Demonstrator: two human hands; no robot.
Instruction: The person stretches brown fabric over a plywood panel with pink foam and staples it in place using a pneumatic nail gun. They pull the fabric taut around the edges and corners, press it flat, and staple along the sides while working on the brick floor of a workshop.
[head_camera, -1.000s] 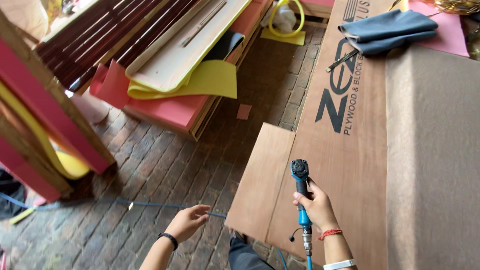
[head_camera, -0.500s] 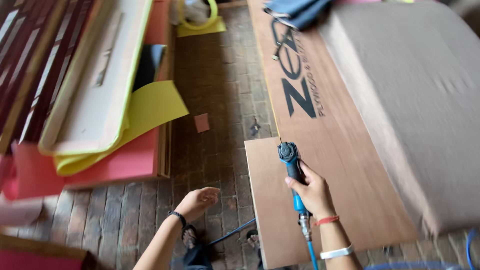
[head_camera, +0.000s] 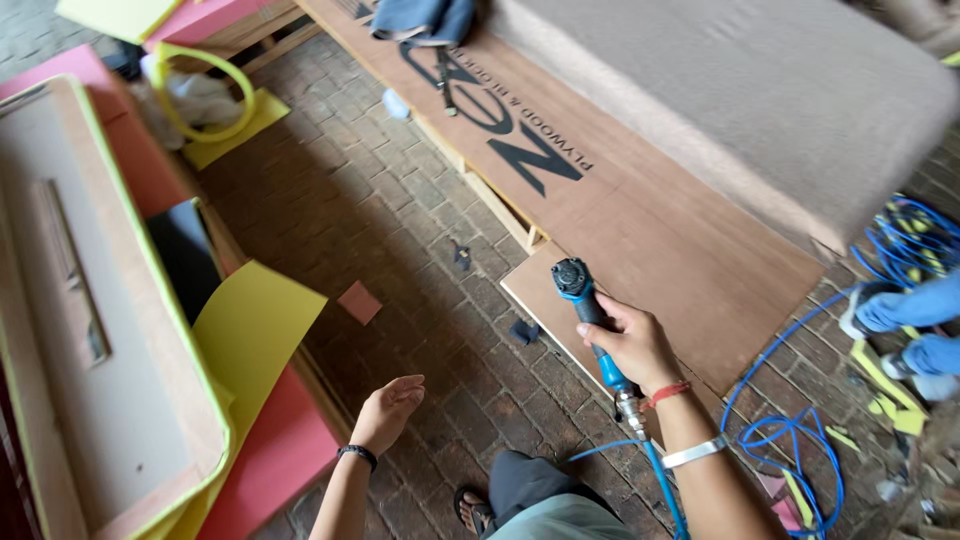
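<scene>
My right hand (head_camera: 632, 343) grips a blue and black air tool (head_camera: 585, 307) by its handle, head pointing up, over the near corner of a brown plywood sheet (head_camera: 690, 260). A blue air hose (head_camera: 790, 430) runs from the tool's base down and off to the right. My left hand (head_camera: 388, 408) hangs empty over the brick floor (head_camera: 400, 220), fingers loosely apart, a dark band on the wrist. It is nearest the yellow sheet (head_camera: 255, 330) and red foam (head_camera: 280, 450) on the left.
A thick grey-brown foam slab (head_camera: 760, 100) lies on the plywood. Blue cloth (head_camera: 425, 18) sits at the sheet's far end. A framed panel with yellow edging (head_camera: 90, 330) fills the left. A coiled blue hose (head_camera: 915, 245) and another person's feet (head_camera: 900, 320) are at right. A small red scrap (head_camera: 358, 302) lies on the bricks.
My view has swung right and down, so the plywood now runs diagonally and the coiled hose and another person's feet have come into sight. My right hand keeps the tool; the left stays empty.
</scene>
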